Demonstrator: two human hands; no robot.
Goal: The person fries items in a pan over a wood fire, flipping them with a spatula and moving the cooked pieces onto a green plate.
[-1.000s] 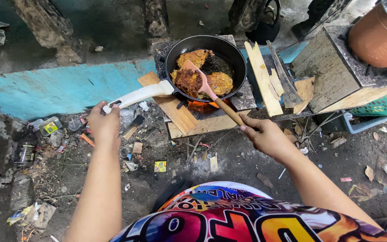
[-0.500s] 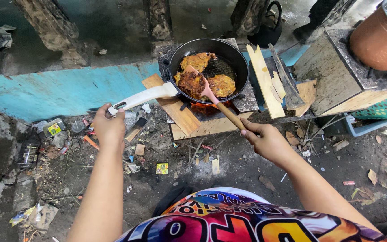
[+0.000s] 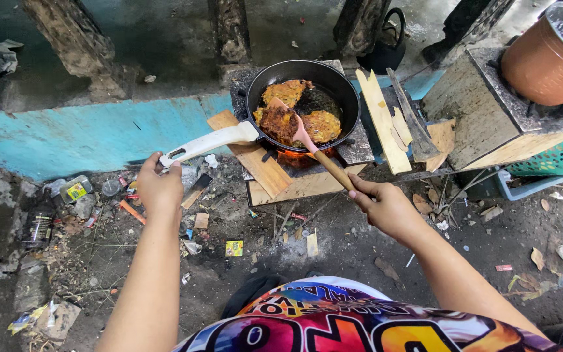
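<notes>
Frying in a black pan (image 3: 304, 104) over fire, far centre. Gripping its white handle (image 3: 206, 143) with left hand (image 3: 159, 189); right hand (image 3: 386, 207) clasping spatula (image 3: 307, 140), sliding under near-left fritter (image 3: 277, 120). Likely flipping; needing steady lift.

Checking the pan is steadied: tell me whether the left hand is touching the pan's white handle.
Touching. The head view shows the left hand with its fingers closed around the end of the white handle of the black pan.

spatula (image 3: 292, 123) slid further under browned fritter (image 3: 277, 120), right hand (image 3: 384, 207) closer in
</notes>
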